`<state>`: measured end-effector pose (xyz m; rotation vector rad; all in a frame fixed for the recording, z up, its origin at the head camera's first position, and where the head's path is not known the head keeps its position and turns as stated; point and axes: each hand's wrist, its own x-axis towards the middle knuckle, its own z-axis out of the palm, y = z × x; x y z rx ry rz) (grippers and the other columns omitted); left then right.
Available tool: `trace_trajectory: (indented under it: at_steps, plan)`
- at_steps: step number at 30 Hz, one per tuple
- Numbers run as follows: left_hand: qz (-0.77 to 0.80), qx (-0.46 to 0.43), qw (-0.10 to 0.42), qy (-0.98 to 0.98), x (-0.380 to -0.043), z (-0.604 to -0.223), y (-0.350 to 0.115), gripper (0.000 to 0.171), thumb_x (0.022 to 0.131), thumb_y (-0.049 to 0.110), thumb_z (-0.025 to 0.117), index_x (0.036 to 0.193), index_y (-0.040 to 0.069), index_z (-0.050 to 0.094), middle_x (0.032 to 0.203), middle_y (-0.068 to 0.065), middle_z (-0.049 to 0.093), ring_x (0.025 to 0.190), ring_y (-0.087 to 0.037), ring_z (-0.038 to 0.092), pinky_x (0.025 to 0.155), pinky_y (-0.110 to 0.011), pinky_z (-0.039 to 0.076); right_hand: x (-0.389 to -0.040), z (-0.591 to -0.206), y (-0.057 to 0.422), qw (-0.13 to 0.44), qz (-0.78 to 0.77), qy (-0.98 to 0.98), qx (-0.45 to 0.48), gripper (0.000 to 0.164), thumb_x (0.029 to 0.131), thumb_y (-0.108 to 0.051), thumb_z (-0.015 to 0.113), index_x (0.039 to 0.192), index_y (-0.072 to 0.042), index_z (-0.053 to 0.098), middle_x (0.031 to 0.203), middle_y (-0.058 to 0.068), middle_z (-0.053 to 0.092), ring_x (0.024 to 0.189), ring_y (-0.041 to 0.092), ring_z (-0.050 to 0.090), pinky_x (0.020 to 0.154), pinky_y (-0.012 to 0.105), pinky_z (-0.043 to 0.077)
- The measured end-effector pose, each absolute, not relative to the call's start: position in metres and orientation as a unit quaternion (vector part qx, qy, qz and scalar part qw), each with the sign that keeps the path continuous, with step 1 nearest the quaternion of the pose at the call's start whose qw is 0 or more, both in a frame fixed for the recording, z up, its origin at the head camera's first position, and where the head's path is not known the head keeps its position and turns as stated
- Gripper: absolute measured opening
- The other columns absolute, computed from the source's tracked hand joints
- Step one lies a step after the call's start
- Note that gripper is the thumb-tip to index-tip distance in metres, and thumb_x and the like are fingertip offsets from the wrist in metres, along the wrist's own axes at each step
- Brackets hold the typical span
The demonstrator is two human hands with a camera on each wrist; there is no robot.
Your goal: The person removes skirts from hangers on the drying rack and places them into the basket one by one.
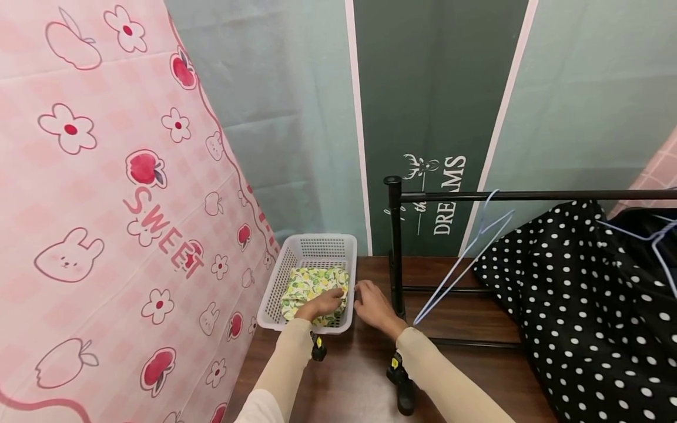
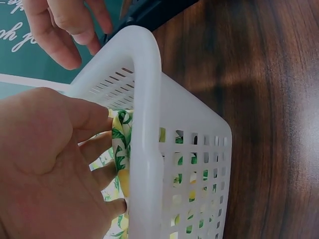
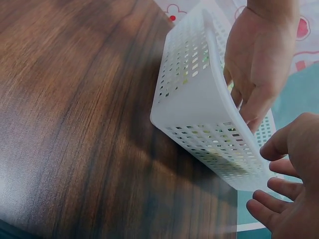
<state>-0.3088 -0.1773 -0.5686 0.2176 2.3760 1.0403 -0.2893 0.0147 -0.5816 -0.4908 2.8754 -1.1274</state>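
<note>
A white plastic basket [image 1: 309,241] with perforated walls stands on the wooden surface and holds a folded cloth [image 1: 312,282], white with a yellow and green lemon print. My left hand [image 1: 321,305] reaches over the near rim into the basket. In the left wrist view its fingers [image 2: 102,174] touch the cloth without curling round it. Just outside the basket's right side is my right hand [image 1: 374,305], its fingers loosely bent and holding nothing. The right wrist view shows its fingertips close to the rim [image 3: 219,74]; whether they touch it I cannot tell.
Right of the basket stands a black garment rack [image 1: 395,235]. A blue hanger [image 1: 465,258] hangs from its bar, and farther right hangs a black polka-dot garment [image 1: 571,294]. A pink printed curtain [image 1: 132,235] borders the left; a green one [image 1: 433,88] hangs behind.
</note>
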Motion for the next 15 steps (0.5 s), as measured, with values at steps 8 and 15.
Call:
trace_trajectory:
  at_steps: [8,15]
  plan:
    - [0.369,0.077,0.251,0.891,-0.307,-0.565,-0.176,0.052,0.115,0.019,0.038,0.165,0.005,0.036,0.170,-0.020,0.037,0.160,-0.042,0.031,0.127,-0.060,0.031,-0.286,-0.578,0.016,0.011,-0.353,0.922,-0.159,0.043,0.100,-0.010,0.067,0.141,0.001,0.061,0.150,0.020,0.057,0.138,0.040,0.056,0.111,0.057,0.049]
    - [0.364,0.105,0.193,0.905,-0.304,-0.554,-0.174,0.044,0.112,0.013,0.045,0.152,-0.003,0.053,0.156,-0.024,0.053,0.139,-0.045,0.055,0.112,-0.060,0.048,-0.278,-0.565,0.013,-0.013,-0.341,0.924,-0.174,0.036,0.102,-0.011,0.066,0.138,-0.003,0.063,0.141,0.015,0.062,0.132,0.035,0.060,0.106,0.053,0.053]
